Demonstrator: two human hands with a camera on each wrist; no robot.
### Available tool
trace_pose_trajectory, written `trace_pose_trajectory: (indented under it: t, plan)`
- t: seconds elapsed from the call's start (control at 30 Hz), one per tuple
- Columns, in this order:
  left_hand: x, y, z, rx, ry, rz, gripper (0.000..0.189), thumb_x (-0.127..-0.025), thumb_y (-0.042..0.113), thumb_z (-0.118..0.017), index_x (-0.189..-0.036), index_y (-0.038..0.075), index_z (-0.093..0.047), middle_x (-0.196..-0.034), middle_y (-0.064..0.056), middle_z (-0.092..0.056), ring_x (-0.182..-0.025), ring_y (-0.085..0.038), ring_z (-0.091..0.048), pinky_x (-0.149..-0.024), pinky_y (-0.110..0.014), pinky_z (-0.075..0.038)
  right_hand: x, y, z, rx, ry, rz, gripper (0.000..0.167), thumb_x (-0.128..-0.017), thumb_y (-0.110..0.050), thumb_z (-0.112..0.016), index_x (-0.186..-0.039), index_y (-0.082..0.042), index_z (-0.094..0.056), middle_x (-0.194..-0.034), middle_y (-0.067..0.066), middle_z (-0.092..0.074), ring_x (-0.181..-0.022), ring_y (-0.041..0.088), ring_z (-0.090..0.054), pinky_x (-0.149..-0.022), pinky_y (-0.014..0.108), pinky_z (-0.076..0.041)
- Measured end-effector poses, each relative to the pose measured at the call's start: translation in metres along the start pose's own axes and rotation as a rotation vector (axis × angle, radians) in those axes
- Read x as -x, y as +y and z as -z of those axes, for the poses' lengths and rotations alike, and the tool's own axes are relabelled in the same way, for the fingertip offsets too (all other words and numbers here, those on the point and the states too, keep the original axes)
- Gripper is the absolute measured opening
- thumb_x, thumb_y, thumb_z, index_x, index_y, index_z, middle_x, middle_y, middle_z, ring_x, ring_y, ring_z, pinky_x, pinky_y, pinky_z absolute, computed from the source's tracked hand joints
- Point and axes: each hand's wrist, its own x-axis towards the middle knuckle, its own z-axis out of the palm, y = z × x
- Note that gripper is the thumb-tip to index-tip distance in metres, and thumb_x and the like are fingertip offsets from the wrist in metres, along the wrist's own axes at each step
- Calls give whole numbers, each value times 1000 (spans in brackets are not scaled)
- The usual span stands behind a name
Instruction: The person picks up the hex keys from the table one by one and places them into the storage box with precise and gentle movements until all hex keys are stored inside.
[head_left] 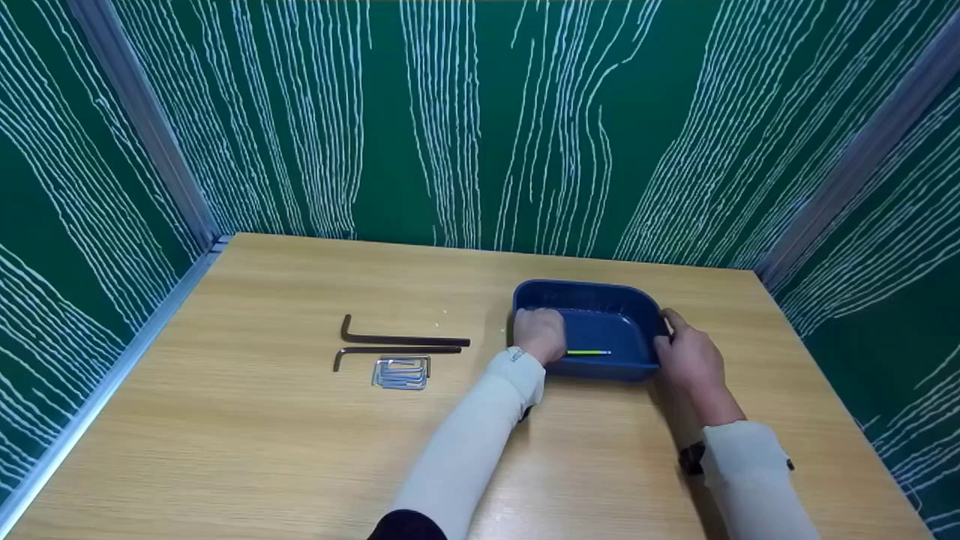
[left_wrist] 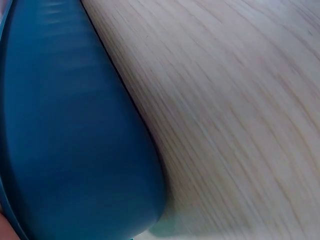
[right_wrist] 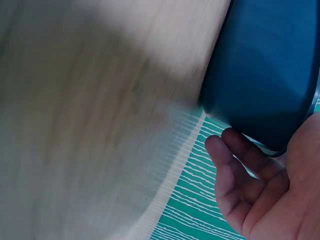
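Note:
A dark blue plastic tray (head_left: pixel 600 370) sits on the right half of the table. My left hand (head_left: pixel 540 334) reaches over its left side with the fingers down inside, hidden from the head camera. A thin yellow-green stick like a pencil (head_left: pixel 589 352) shows in the tray just right of that hand; whether the hand holds it cannot be told. At the tray's right end my right hand (head_left: pixel 691 360) grips the wall, thumb at the rim. In the right wrist view its fingers (right_wrist: pixel 240 155) bend outside the tray's corner (right_wrist: pixel 265 120). The left wrist view shows mostly the tray's outer wall (left_wrist: pixel 80 130).
Two dark hex keys, a thicker one (head_left: pixel 405 340) and a thinner one (head_left: pixel 405 350), lie left of the tray. Several small silver hex keys (head_left: pixel 402 373) are grouped below them. Tiny pale bits dot the wooden table (head_left: pixel 262 420). Green walls with white lines (head_left: pixel 480 135) enclose the table.

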Motion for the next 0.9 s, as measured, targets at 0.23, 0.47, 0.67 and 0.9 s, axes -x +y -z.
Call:
trace_pose_trajectory:
  t: [0.23, 0.47, 0.67, 0.9]
  plan:
    - [1, 1, 0, -13, 3, 7, 21, -88, 28, -64, -108, 26, -68, -118, 11, -66, -108, -8, -58, -104, -31, -40, 1, -1, 0, -26, -36, -29, 53, -97, -19, -40, -147, -4, -33, -87, 17, -57, -73, 27, -53, -57, 32, -35]
    - [0, 3, 0, -8, 11, 18, 20, -89, 26, -64, -108, 27, -68, -114, 11, -67, -101, -8, -57, -103, -31, -42, 1, 0, 0, -36, -42, -32, 53, -98, -19, -39, -149, -5, -31, -84, 14, -55, -72, 26, -52, -56, 31, -35]
    - [-1, 5, -2, 7, 26, 30, 17, -92, 24, -61, -107, 26, -69, -110, 10, -69, -95, -9, -59, -100, -31, -44, 1, 0, 1, -40, -44, -28, 54, -98, -19, -39, -149, -4, -31, -84, 14, -55, -74, 26, -53, -57, 32, -36]
    - [-3, 3, -3, -3, 47, 13, 18, -92, 26, -59, -106, 28, -70, -115, 12, -68, -105, -7, -61, -100, -32, -44, 0, 1, 1, -45, -47, -41, 55, -97, -21, -39, -149, -6, -30, -109, 25, -60, -86, 31, -54, -68, 39, -41]
